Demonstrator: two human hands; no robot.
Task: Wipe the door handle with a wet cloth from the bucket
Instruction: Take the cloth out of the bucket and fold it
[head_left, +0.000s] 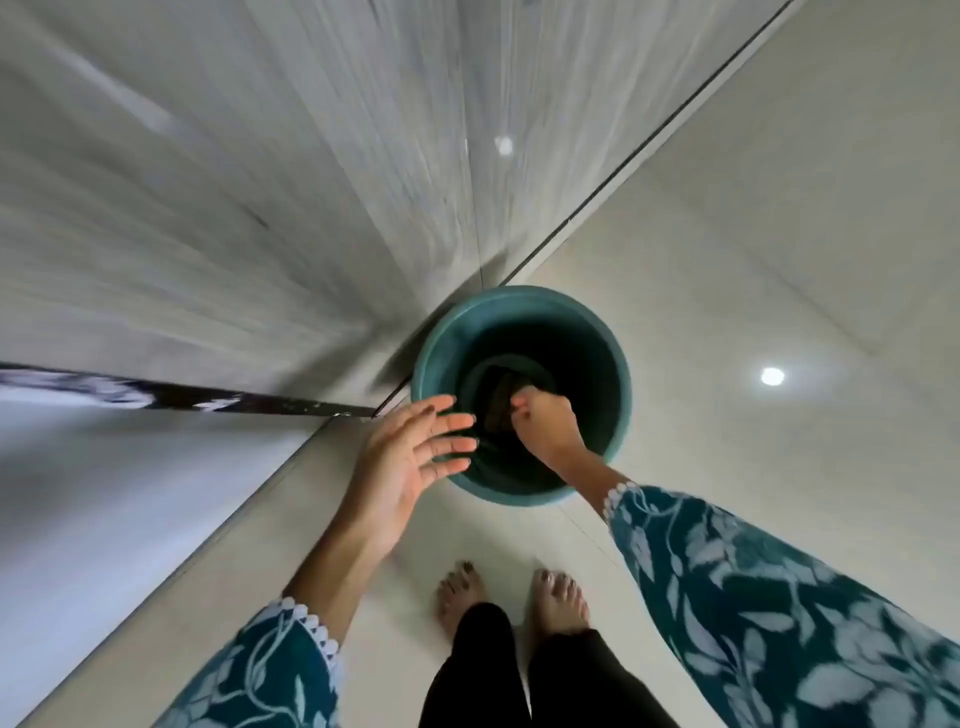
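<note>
A teal bucket (618, 364) stands on the pale tiled floor, close to the foot of a grey wood-grain door (260, 182). Inside it lies a dark brownish cloth (498, 397). My right hand (545, 423) reaches down into the bucket and its fingers are closed on the cloth. My left hand (410, 457) hovers over the bucket's left rim, palm up and fingers spread, holding nothing. No door handle is in view.
My two bare feet (511, 597) stand on the floor just behind the bucket. A dark strip (208, 397) runs along the door's lower edge at the left. The shiny tiles (779, 260) stretch away to the right, reflecting a ceiling light.
</note>
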